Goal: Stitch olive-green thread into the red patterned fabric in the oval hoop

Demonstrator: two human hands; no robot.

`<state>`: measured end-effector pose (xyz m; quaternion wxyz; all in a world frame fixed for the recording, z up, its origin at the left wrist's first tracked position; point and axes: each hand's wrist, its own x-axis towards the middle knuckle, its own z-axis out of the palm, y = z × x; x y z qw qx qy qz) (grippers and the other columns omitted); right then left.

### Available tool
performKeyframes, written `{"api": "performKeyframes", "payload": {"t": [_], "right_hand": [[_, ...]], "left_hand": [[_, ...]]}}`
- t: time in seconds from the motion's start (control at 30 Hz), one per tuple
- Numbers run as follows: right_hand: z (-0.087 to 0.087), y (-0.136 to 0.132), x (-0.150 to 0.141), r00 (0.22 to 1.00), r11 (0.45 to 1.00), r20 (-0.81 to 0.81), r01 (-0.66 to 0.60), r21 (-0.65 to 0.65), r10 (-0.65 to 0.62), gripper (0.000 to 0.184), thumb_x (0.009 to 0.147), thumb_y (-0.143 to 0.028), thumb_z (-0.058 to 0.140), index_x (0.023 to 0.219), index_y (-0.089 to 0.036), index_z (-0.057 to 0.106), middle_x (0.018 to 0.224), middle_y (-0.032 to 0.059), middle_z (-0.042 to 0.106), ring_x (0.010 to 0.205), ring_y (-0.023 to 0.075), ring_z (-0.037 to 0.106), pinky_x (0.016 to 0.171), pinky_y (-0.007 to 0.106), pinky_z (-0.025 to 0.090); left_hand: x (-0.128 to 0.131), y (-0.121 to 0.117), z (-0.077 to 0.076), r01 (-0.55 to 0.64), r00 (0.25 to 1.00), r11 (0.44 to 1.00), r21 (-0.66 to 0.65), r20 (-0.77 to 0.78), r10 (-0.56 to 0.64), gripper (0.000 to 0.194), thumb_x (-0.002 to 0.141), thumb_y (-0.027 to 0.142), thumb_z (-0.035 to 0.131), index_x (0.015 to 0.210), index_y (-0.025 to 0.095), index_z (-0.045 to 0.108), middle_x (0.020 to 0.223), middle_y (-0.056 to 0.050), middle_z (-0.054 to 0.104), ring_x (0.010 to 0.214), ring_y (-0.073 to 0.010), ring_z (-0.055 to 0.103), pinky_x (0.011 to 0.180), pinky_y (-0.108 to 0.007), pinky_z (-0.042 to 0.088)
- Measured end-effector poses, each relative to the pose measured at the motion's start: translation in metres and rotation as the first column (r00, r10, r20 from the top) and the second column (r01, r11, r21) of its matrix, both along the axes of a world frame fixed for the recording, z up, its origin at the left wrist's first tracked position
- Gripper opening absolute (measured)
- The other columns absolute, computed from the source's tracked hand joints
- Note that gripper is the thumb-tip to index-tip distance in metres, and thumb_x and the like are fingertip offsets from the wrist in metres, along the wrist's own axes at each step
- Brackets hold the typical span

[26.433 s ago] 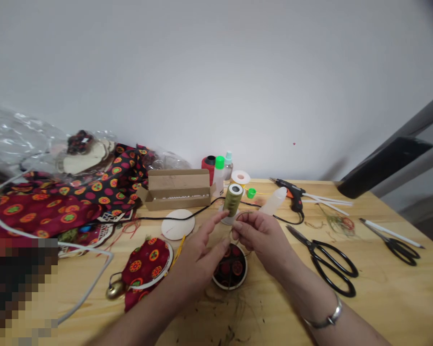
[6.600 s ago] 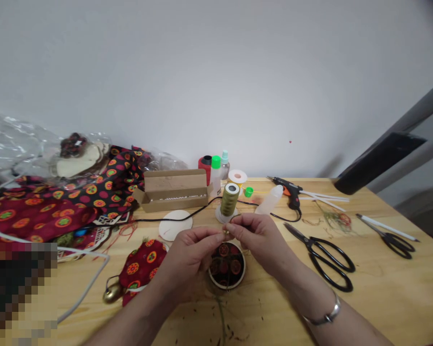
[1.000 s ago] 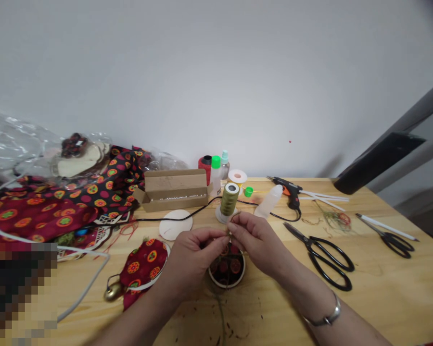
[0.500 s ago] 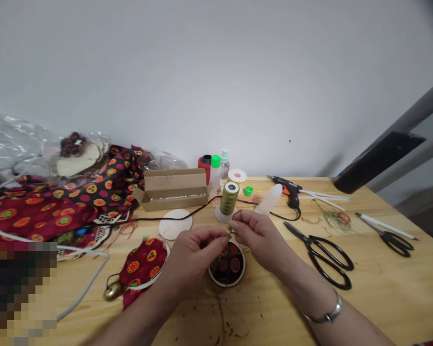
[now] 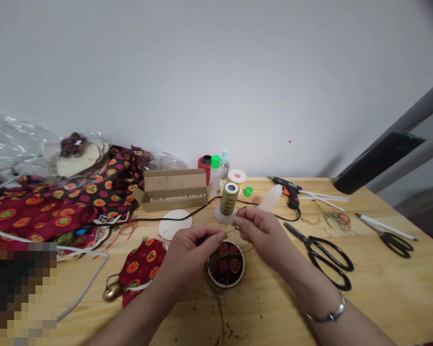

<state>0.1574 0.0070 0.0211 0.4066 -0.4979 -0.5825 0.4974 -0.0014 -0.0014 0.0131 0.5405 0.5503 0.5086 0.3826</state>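
My left hand point(image 5: 189, 252) and my right hand point(image 5: 263, 235) hover close together over the wooden table point(image 5: 382, 293), each with fingertips pinched on a thin olive-green thread point(image 5: 230, 231) stretched between them. Strands of that thread hang down toward the table's front edge. Just beneath the hands lies a small round fabric-covered piece point(image 5: 226, 265) with a red flower print and a pale rim. An olive-green thread spool point(image 5: 229, 199) stands upright right behind my right hand.
Black scissors point(image 5: 324, 257) lie right of my hands, smaller scissors point(image 5: 393, 239) farther right. A glue gun point(image 5: 290, 191), small bottles point(image 5: 216, 173) and a cardboard box point(image 5: 175, 190) sit at the back. Printed fabric point(image 5: 39, 211), a white disc point(image 5: 175, 224) and a covered round piece point(image 5: 142, 266) are left.
My hands have drawn slightly apart, the right one shifting right and up, so a short stretch of thread now shows between the pinched fingertips.
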Motion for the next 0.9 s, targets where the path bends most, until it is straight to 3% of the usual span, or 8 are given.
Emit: {"api": "performKeyframes", "payload": {"t": [0.13, 0.27, 0.33, 0.43, 0.57, 0.67, 0.77, 0.9], "right_hand": [[0.0, 0.0, 0.001, 1.0, 1.0, 0.013, 0.001, 0.007, -0.001, 0.019, 0.081, -0.03, 0.049, 0.069, -0.015, 0.054, 0.055, -0.004, 0.041, 0.05, 0.008, 0.034, 0.046, 0.021, 0.027], [-0.002, -0.001, 0.0, 1.0, 1.0, -0.006, 0.001, -0.002, -0.001, 0.019, 0.081, -0.03, 0.049, 0.069, -0.016, 0.055, 0.056, -0.0039, 0.042, 0.05, 0.0081, 0.034, 0.046, 0.021, 0.028], [-0.003, -0.001, -0.001, 1.0, 1.0, -0.015, -0.004, -0.008, 0.004, 0.018, 0.08, -0.029, 0.049, 0.07, -0.016, 0.055, 0.055, -0.0044, 0.041, 0.049, 0.0082, 0.034, 0.045, 0.021, 0.028], [-0.006, -0.001, -0.002, 1.0, 1.0, -0.006, -0.023, 0.002, 0.023, 0.018, 0.081, -0.029, 0.048, 0.069, -0.016, 0.055, 0.054, -0.0046, 0.04, 0.049, 0.0083, 0.033, 0.045, 0.021, 0.027], [-0.009, -0.002, -0.003, 0.998, 0.998, 0.029, -0.048, 0.035, 0.047, 0.02, 0.082, -0.028, 0.047, 0.068, -0.016, 0.055, 0.055, -0.004, 0.042, 0.051, 0.0087, 0.036, 0.047, 0.021, 0.029], [-0.009, -0.002, -0.003, 0.997, 0.997, 0.044, -0.062, 0.036, 0.061, 0.019, 0.082, -0.028, 0.047, 0.07, -0.016, 0.055, 0.055, -0.004, 0.041, 0.053, 0.009, 0.037, 0.048, 0.021, 0.03], [-0.009, -0.003, -0.003, 0.996, 0.997, 0.055, -0.067, 0.031, 0.065, 0.018, 0.083, -0.027, 0.046, 0.072, -0.016, 0.056, 0.056, -0.0039, 0.041, 0.053, 0.0091, 0.037, 0.049, 0.021, 0.03], [-0.008, -0.004, -0.003, 0.996, 0.997, 0.052, -0.077, 0.03, 0.075, 0.02, 0.083, -0.028, 0.046, 0.069, -0.017, 0.054, 0.056, -0.004, 0.042, 0.053, 0.0091, 0.037, 0.049, 0.021, 0.031]], "left_hand": [[-0.003, 0.002, -0.002, -0.03, 0.999, 0.996, 0.079, -0.033, 0.033, 0.017, 0.071, 0.032, 0.061, 0.068, 0.018, 0.07, 0.076, -0.003, 0.064, 0.076, -0.0173, 0.056, 0.069, -0.025, 0.044], [-0.003, 0.005, -0.007, -0.059, 0.991, 0.965, 0.255, -0.101, 0.087, 0.014, 0.072, 0.028, 0.06, 0.064, 0.02, 0.069, 0.12, -0.006, 0.052, 0.114, -0.0236, 0.043, 0.097, -0.034, 0.031], [-0.002, 0.004, -0.007, -0.052, 0.993, 0.952, 0.302, -0.087, 0.081, 0.013, 0.072, 0.025, 0.059, 0.063, 0.019, 0.067, 0.134, -0.004, 0.04, 0.122, -0.0247, 0.037, 0.103, -0.037, 0.024], [0.001, 0.001, -0.003, -0.03, 1.0, 0.968, 0.25, 0.01, 0.029, 0.013, 0.071, 0.021, 0.057, 0.061, 0.018, 0.064, 0.14, -0.005, 0.031, 0.117, -0.0259, 0.044, 0.097, -0.036, 0.034], [0.0, -0.002, 0.003, 0.002, 0.999, 0.979, 0.204, -0.054, 0.009, 0.018, 0.068, 0.013, 0.052, 0.053, 0.018, 0.06, 0.121, -0.008, 0.053, 0.117, -0.0269, 0.041, 0.086, -0.033, 0.04], [-0.001, -0.002, 0.001, 0.0, 1.0, 0.995, 0.101, 0.024, -0.002, 0.021, 0.063, 0.006, 0.047, 0.046, 0.017, 0.052, 0.098, -0.005, 0.062, 0.082, -0.0177, 0.057, 0.063, -0.025, 0.041], [-0.001, -0.002, -0.003, -0.006, 0.979, 0.996, -0.088, 0.204, 0.024, 0.016, 0.062, 0.007, 0.047, 0.049, 0.015, 0.051, 0.072, 0.0, 0.061, 0.044, -0.0048, 0.038, 0.043, -0.02, 0.026], [0.001, 0.001, -0.004, 0.032, 0.947, 0.979, -0.202, 0.32, 0.035, 0.01, 0.069, 0.015, 0.053, 0.068, 0.015, 0.063, 0.05, 0.005, 0.051, 0.039, -0.0036, 0.028, 0.04, -0.019, 0.015]]}}
